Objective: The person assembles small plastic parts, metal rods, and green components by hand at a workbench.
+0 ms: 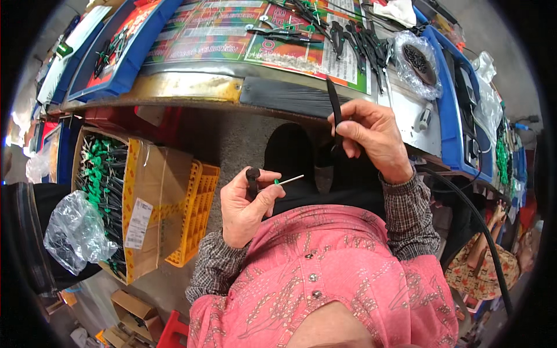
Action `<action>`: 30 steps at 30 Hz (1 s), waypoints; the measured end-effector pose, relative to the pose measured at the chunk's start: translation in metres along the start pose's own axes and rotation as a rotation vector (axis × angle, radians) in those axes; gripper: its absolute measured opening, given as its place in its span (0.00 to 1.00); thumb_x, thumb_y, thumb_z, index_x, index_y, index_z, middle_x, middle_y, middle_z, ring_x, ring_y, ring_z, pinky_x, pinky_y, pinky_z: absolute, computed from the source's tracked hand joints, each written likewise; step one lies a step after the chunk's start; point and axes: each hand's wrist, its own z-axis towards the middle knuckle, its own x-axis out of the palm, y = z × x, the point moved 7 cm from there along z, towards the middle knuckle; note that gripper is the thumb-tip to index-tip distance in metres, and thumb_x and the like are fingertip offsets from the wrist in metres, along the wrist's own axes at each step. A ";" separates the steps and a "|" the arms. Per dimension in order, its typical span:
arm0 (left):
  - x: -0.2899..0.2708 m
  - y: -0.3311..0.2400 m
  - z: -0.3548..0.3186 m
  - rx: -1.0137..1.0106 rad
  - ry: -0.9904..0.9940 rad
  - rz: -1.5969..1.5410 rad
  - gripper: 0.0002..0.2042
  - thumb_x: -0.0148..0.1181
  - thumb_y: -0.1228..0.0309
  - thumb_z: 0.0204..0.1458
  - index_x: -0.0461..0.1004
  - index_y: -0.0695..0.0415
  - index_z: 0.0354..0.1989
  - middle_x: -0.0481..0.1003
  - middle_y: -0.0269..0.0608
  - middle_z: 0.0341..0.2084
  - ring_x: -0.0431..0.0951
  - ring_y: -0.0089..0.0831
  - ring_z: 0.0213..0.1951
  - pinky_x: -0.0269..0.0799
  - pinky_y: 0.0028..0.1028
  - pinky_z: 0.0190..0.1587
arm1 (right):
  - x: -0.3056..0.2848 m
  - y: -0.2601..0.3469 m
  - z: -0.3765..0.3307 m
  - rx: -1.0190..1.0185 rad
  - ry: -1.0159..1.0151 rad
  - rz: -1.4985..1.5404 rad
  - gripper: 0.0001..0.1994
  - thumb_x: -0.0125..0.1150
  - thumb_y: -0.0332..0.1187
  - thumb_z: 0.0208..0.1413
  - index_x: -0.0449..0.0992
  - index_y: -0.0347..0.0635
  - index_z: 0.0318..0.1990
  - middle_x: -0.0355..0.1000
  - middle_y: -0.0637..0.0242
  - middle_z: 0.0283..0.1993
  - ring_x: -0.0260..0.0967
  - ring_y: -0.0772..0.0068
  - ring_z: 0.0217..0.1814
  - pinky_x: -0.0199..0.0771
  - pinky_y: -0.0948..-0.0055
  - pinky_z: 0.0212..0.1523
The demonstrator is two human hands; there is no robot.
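Worktop (194, 88) is spanning the upper view, front edge facing the seated person. Box (165, 174), cardboard, is standing below the worktop's left front, brimming with black strips and green tips; crate (194, 217), yellow, is sitting just beside it, also below the worktop. Two blue containers: tray (130, 72) is resting at the worktop's left end, bin (444, 104) at its right end. Printed sheet (203, 43) is covering much of the worktop's middle. Clear bag (75, 235) is hanging over the box's near side, lower than the worktop. Right hand (371, 136) is hovering just off the worktop's front edge; left hand (243, 203) is hanging farther out from that edge, toward the person. Pile (354, 46) of black pieces is lying on the worktop, right of centre. Right hand is closing thumb and fingers on a black strip (334, 101), its free end pointing up toward the worktop. Left hand is pinching a thin pale rod (293, 179) by its green-collared end, away from the worktop; a short black piece (252, 175) is lying against its fingers.
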 end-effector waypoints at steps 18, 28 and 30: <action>0.011 0.004 -0.010 -0.084 0.011 -0.027 0.08 0.61 0.79 0.53 0.74 0.64 0.41 0.76 0.34 0.26 0.69 0.11 0.22 0.63 0.14 0.23 | 0.038 -0.054 -0.034 0.171 0.197 0.426 0.08 0.59 0.22 0.54 0.73 0.29 0.41 0.75 0.54 0.38 0.77 0.67 0.30 0.80 0.74 0.30; 0.009 0.012 -0.006 -0.098 -0.015 0.046 0.08 0.63 0.79 0.51 0.74 0.64 0.39 0.73 0.30 0.24 0.68 0.11 0.22 0.62 0.14 0.24 | 0.038 -0.078 -0.035 0.167 0.211 0.600 0.10 0.59 0.22 0.54 0.72 0.30 0.44 0.74 0.49 0.39 0.77 0.62 0.31 0.82 0.69 0.34; 0.009 0.012 -0.004 -0.120 -0.004 0.050 0.08 0.62 0.79 0.51 0.74 0.64 0.39 0.73 0.31 0.24 0.69 0.11 0.23 0.64 0.15 0.25 | 0.038 -0.084 -0.036 0.169 0.206 0.613 0.10 0.60 0.22 0.54 0.72 0.31 0.44 0.75 0.48 0.39 0.77 0.62 0.31 0.82 0.69 0.33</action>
